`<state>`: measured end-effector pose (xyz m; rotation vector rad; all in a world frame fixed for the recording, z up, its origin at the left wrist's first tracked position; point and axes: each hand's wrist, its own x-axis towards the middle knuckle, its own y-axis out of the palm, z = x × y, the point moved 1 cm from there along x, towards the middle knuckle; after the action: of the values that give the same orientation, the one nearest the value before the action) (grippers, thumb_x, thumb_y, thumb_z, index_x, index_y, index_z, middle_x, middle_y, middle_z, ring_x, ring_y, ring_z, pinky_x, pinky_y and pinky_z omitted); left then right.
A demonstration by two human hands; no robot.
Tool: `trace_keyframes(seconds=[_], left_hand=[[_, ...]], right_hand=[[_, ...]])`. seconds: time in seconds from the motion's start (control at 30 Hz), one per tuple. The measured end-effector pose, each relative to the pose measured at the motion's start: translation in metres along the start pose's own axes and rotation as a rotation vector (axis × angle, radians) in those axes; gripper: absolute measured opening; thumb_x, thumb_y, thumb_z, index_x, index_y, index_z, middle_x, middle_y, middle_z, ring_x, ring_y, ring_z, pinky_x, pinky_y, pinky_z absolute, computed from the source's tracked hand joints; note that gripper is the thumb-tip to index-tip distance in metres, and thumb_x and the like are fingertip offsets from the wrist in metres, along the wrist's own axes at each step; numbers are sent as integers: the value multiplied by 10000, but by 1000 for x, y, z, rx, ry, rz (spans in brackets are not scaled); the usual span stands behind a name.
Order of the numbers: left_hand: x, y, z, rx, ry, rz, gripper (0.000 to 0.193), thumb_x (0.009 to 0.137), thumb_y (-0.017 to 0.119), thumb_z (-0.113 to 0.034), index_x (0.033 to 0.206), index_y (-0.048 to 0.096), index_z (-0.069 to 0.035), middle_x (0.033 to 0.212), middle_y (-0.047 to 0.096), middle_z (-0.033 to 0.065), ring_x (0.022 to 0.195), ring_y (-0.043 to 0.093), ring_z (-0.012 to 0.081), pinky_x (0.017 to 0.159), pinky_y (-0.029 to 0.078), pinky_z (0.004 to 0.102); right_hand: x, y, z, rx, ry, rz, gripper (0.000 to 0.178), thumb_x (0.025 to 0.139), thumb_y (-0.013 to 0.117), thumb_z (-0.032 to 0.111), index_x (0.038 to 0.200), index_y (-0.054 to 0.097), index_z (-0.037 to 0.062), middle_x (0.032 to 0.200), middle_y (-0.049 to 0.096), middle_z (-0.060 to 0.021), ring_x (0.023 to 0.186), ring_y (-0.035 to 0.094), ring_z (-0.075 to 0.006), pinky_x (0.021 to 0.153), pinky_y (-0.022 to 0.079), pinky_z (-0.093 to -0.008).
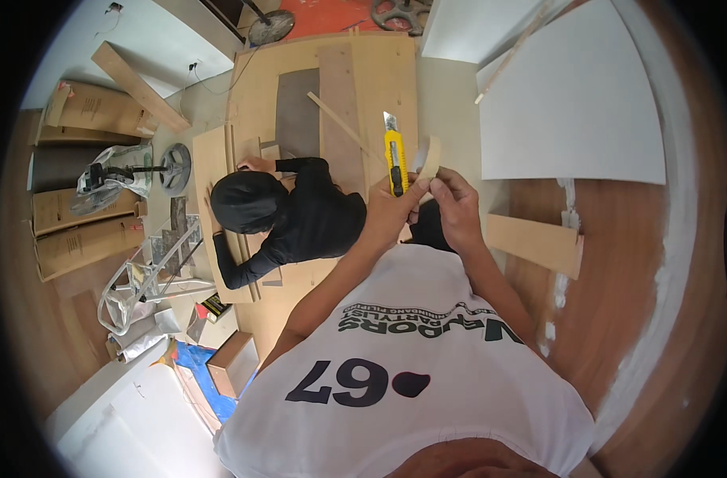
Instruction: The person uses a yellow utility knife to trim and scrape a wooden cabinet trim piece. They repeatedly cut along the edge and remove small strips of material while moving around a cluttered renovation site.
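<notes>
A yellow utility knife (395,163) with its blade out points away from me, gripped in my left hand (395,209). Close beside it, my right hand (456,209) pinches a thin, pale tan strip (432,158) that curves up past the fingertips. My two hands nearly meet in front of my chest, and the strip's lower end is hidden among the fingers. What the strip is made of cannot be made out.
To the left a person in black (299,211) leans over stacked boards (213,167). Plywood (387,64) lies ahead, with a narrow wooden stick (335,115) on it. Cardboard boxes (84,207), a fan (100,187) and a metal frame (152,275) stand left; a large white panel (570,103) is right.
</notes>
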<state>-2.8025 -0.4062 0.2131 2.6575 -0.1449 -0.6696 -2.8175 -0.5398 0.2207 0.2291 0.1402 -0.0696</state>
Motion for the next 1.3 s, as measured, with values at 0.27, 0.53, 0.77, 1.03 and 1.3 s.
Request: trace_keyframes(seconds=[0.27,0.53,0.77,1.03,1.3], left_hand=[[103,-5,-71,205,50,-54,354,938,641,-192,1196,504,7,663,530,-8,501,502,82,438,397,225],[252,-6,-137,-32,72,26,338,1040,420,-249,1313,403,-50,986,551,58,736,574,125,552,471,269],[342,7,-191,58,148,-142,314,1027,460,-235,1261,449,-26,992,569,72,692,563,104,499,455,233],[428,-7,-231,72,189,-185,305,1022,485,-252,1222,446,-25,941,609,63,600,543,68,445,424,198],[518,-57,-281,-80,135,-141,296,1023,481,-258,1217,501,-35,900,617,43,604,552,71,459,412,196]], right_hand=[[159,2,3,-31,12,-27,221,965,568,158,1071,584,-35,929,677,-85,892,617,-121,832,487,-268],[327,-9,42,-132,130,326,242,956,528,59,1165,530,-63,920,667,-98,842,625,-130,810,508,-276],[436,-7,77,-136,140,409,267,941,516,29,1188,518,-71,963,656,-104,864,627,-133,787,511,-269],[529,19,85,-192,165,420,244,944,528,54,1155,541,-68,925,663,-96,849,634,-131,772,519,-274],[628,83,84,-350,206,385,263,944,529,96,1141,553,-76,905,681,-116,816,647,-160,758,518,-294]])
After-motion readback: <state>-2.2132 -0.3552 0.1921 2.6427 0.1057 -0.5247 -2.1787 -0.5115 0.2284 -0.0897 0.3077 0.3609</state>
